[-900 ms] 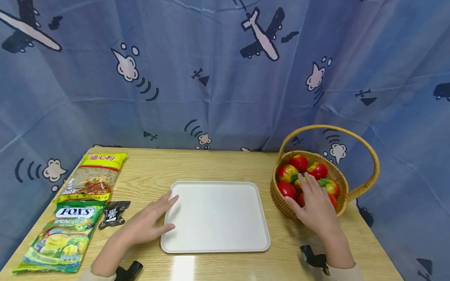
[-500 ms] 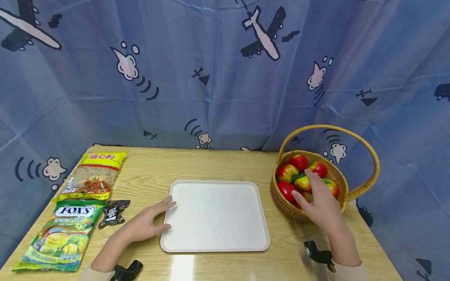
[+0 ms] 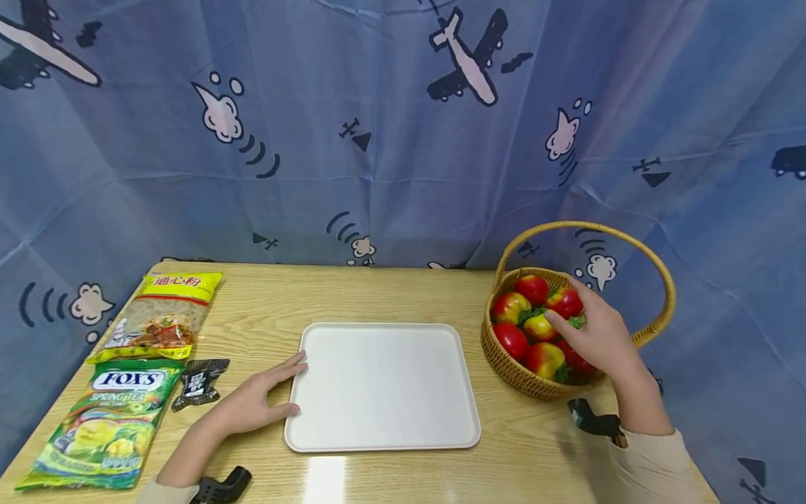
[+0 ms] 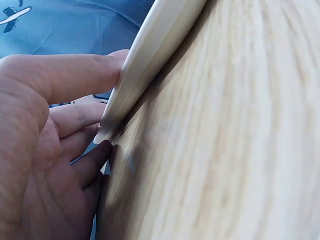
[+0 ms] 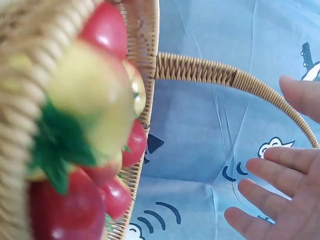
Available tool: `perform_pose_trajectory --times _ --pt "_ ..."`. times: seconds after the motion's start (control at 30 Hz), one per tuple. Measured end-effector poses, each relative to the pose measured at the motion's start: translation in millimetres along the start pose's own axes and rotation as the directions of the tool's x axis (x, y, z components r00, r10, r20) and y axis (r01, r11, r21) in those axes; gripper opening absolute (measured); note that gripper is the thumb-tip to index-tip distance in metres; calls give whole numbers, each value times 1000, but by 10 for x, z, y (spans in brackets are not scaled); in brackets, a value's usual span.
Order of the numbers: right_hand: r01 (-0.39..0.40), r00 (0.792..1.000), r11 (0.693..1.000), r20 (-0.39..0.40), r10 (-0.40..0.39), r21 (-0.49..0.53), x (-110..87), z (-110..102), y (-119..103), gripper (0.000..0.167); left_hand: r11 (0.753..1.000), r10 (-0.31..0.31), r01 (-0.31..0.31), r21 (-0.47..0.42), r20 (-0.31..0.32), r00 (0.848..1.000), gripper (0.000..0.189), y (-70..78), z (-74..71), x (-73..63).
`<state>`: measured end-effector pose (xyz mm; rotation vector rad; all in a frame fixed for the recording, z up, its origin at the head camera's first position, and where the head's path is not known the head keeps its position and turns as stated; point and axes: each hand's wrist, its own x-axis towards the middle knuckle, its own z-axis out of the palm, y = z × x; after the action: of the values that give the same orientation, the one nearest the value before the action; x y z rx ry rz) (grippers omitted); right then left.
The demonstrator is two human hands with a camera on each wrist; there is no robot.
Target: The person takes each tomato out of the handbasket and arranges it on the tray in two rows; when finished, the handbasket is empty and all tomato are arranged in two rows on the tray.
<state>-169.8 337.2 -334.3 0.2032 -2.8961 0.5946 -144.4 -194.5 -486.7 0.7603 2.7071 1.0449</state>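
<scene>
Bench (image 3: 378,294) bears tray (image 3: 384,388), touched at its left edge by left hand (image 3: 252,402), fingers parted; right hand (image 3: 606,337), fingers spread, holds nothing above basket (image 3: 515,371).

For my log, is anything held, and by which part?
Nothing: the left grip only touches the tray's edge; the right grip is empty by the basket.

Bright light fills the head view; glare whitens the tabletop (image 3: 326,479) at seven o'clock; the right wrist view blurs the basket rim (image 5: 15,145) at nine o'clock.
</scene>
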Motion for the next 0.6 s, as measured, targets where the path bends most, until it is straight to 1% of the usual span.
perform_pose_trajectory --times 0.13,0.3,0.47,0.6 --pt "-19 999 1000 39 20 -19 120 -103 28 81 1000 -4 4 -6 3 1000 69 -3 0 -4" --pt "-41 994 998 100 45 -40 319 -164 102 82 1000 -8 8 -5 -1 1000 69 -13 3 -4" --pt "-90 980 996 175 93 -27 511 -171 265 84 1000 -7 7 -8 -3 1000 69 -18 8 4" --pt "-134 964 991 230 130 3 617 -145 409 88 1000 -3 3 -22 -2 1000 69 -18 16 5"
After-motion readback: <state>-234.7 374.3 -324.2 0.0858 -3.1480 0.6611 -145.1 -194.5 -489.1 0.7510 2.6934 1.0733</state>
